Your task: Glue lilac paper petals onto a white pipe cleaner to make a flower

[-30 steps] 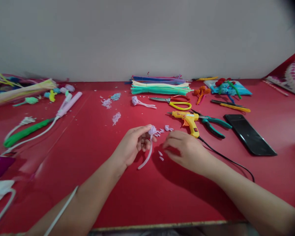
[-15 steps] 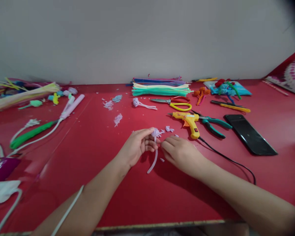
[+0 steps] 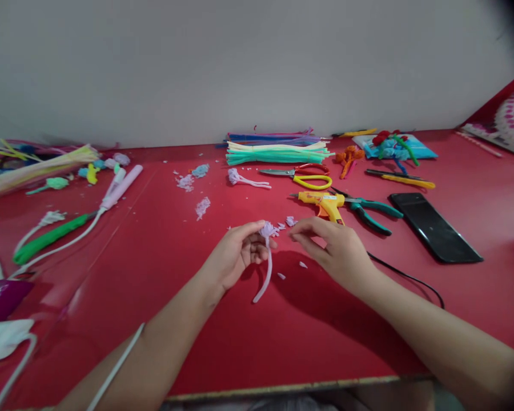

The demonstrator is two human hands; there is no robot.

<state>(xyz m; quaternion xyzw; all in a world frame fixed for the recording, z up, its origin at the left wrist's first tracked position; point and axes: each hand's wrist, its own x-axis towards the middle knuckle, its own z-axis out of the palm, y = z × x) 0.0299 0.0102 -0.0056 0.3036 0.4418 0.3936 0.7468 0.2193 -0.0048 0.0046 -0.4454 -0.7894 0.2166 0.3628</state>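
My left hand (image 3: 235,254) pinches a lilac pipe cleaner flower (image 3: 267,229) just below its fluffy head. Its single stem (image 3: 263,281) hangs down, bending toward the lower left. To the right, apart from the flower, is my right hand (image 3: 336,246), thumb and forefinger drawn together; what lies between the tips, if anything, is too small to make out. Those fingertips are close to a little heap of lilac cut pieces (image 3: 290,221) on the red table. A loose lilac snippet (image 3: 303,265) lies below the right fingers.
Behind my right hand are a yellow glue gun (image 3: 321,200), teal-handled pliers (image 3: 370,212) and scissors (image 3: 312,180). A black phone (image 3: 434,227) lies farther right. Bundled pipe cleaners (image 3: 278,153) line the back. Another lilac flower (image 3: 235,177) lies before them. A pink corded tool (image 3: 122,187) rests left.
My right hand has moved up and to the right, away from the flower toward the cut pieces. Another loose snippet now shows on the table. My left hand keeps holding the flower.
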